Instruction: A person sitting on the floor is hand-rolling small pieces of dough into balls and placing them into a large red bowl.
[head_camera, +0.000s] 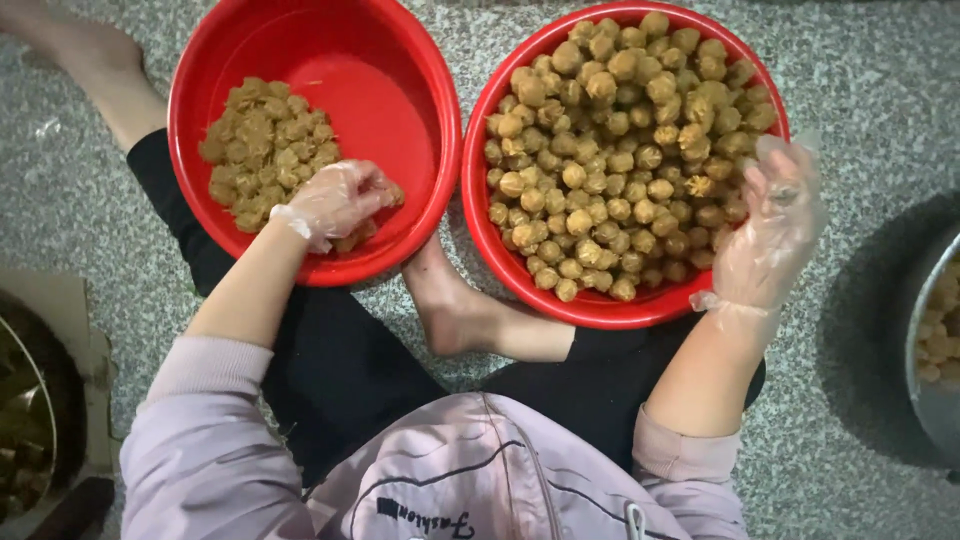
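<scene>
Round tan fruits (620, 150), still heaped high in the red basin (480, 200) under the open, empty right hand (770, 235); a smaller pile (265, 145) is touched by the half-curled left hand (335, 200), grip unclear.

speckled stone floor (880, 90) | metal pot (935, 390) right | cardboard (60, 300) left | dark container (30, 420)

Red basins (200, 60), tan fruit (620, 150) (speckled grey floor (860, 100))

Two red basins (440, 130), two gloved hands (335, 200), one metal bowl (935, 400), and countless round brown fruits (620, 150).
</scene>
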